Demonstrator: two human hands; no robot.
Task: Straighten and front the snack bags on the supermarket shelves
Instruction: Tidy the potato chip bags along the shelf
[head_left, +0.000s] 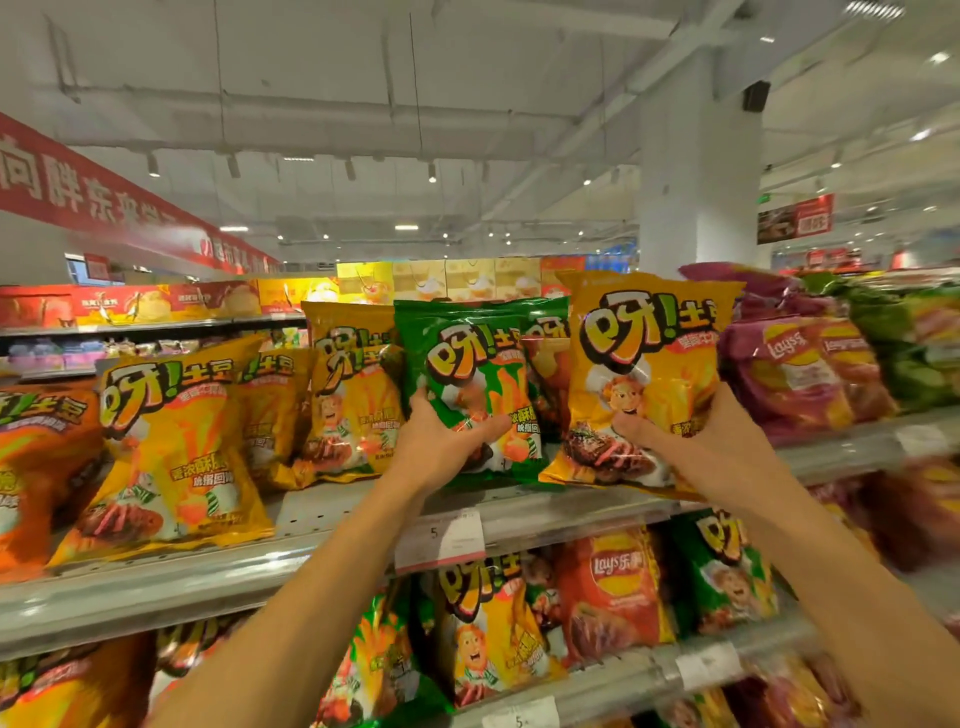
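Hands: left grip grasping green bag, right grip yellow bag; purple bags adjacent.

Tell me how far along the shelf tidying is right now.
Midway, it seems. Done: the big yellow bag at left faces front at the shelf edge. In hand: the left hand grips a green bag and the right hand a yellow bag, both upright, labels forward. Left: the leaning yellow bags behind, and the jumbled lower shelf.
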